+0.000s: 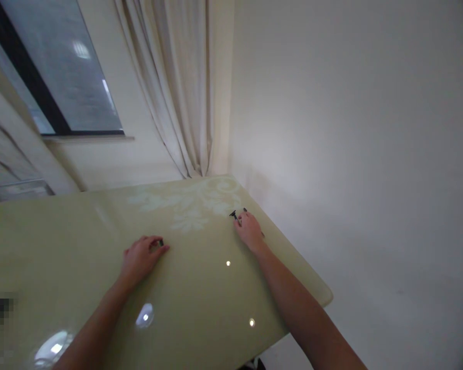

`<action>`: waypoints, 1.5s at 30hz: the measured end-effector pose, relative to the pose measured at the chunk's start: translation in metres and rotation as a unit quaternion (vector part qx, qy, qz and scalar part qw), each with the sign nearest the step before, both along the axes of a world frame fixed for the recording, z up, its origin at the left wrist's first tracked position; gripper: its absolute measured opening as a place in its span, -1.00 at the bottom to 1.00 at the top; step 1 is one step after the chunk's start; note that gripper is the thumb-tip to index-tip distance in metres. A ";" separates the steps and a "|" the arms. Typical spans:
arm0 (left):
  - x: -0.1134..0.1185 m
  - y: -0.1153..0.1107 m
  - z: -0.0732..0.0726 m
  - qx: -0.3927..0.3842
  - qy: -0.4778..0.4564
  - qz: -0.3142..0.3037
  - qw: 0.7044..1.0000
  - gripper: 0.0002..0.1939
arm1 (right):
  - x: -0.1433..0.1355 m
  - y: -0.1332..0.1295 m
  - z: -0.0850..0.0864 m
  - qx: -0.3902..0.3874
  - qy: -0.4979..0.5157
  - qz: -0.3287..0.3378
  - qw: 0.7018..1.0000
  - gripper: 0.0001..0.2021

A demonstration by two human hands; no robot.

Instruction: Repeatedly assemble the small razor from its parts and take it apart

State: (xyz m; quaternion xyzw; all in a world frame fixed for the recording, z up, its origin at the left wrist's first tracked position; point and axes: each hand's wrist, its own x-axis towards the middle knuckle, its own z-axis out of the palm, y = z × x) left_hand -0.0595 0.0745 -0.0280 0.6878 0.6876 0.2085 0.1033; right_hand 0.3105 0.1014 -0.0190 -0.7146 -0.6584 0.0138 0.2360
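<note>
My left hand rests low over the middle of the glossy pale green table, its thumb and fingers closed on a small dark object. Farther off and to the right, my right hand is at the table's far right part, fingers curled round a small black razor-like item with a short crossbar head. Another dark tip shows just beyond the fingers of that hand; whether it belongs to the same item I cannot tell. The two hands are well apart.
A white wall runs along the table's right edge. Behind the table hang beige curtains beside a dark-framed window. A leafy pattern shows at the table's far end. Lights reflect on its surface.
</note>
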 end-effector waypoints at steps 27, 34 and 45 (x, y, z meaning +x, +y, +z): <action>-0.035 -0.011 0.008 -0.060 -0.053 0.014 0.997 -0.55 | -0.207 -0.018 -0.003 -0.027 0.117 0.177 0.977 -0.81; -0.036 -0.011 0.009 -0.053 -0.027 -0.010 0.998 -0.54 | -0.208 -0.018 -0.007 -0.050 0.093 0.170 0.980 -0.78; -0.014 -0.019 0.015 0.059 -0.050 0.026 0.997 -0.55 | -0.054 -0.003 0.036 -0.013 -0.003 0.014 1.000 -0.85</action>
